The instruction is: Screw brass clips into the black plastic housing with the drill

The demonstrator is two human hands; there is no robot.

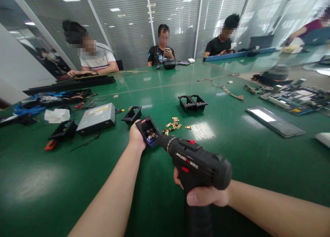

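Note:
My left hand point(136, 137) grips a black plastic socket housing point(144, 127), tilted so its open side faces me. Brass pieces sit inside it. In my right hand point(206, 195) is a black cordless drill point(196, 161) with red switches, fingers wrapped round its handle. The drill's front end points left at the housing's lower right edge; whether the bit touches anything inside cannot be made out. Just beyond the drill lie several small brass plates point(175, 124) on the green table point(160, 209). Another black housing point(132, 114) stands right behind my left hand.
Two joined black housings point(192, 102) stand farther back. To the left are a grey disc drive point(98, 118), a black housing with an orange part point(62, 130) and white tissue point(57, 116). A phone point(274, 121) and circuit boards point(299, 96) lie right. Several people sit across the table.

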